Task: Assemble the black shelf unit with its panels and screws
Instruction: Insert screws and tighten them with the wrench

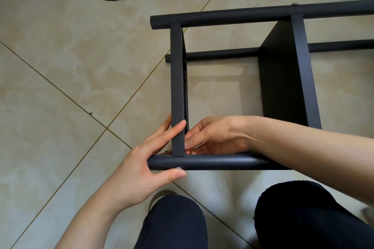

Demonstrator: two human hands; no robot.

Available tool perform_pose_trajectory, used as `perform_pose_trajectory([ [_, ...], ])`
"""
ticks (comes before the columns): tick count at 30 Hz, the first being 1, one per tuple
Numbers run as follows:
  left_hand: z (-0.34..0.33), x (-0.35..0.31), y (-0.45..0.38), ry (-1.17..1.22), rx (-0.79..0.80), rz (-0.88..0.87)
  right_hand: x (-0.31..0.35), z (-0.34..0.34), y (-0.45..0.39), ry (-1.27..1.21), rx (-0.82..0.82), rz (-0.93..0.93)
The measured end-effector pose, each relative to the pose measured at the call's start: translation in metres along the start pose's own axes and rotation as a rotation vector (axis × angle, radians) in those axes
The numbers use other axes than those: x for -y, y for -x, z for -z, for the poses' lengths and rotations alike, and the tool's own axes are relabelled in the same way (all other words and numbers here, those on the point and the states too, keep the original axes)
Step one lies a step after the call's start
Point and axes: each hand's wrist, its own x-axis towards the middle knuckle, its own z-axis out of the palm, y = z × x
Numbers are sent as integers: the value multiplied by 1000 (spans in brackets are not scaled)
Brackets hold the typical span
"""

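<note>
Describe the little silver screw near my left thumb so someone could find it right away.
Start at the black shelf frame lying on the tiled floor and find its nearest round tube. On that tube's near side, just above the left hand thumb tip, sits the screw, the only shiny silver spot on that tube.
</note>
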Motion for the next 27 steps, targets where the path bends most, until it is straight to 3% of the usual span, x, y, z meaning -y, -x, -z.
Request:
perform_pose_trajectory([
  [10,8,1,-8,-546,-52,-346,-2,-4,-5,37,-30,-27],
  [27,2,5,-10,-472,-36,-342,2,-5,-5,43,-17,-43],
])
